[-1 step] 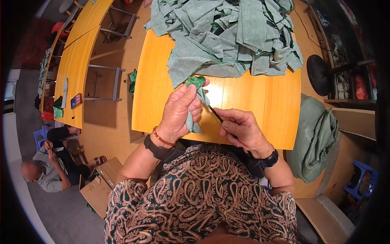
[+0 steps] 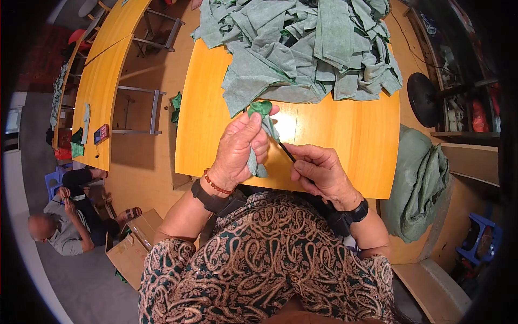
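Green cloth strip point(image 2: 260, 108), held over a yellow table point(image 2: 345, 146), short of a cloth heap point(image 2: 334, 48), perhaps for working room; clasped in curled left hand point(image 2: 240, 143), seemingly for steadiness; in closed fingers of right hand point(image 2: 324, 175), a thin black rod point(image 2: 286, 152), slanting toward it.

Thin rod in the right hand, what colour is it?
The thin rod is black; the head view shows it best.
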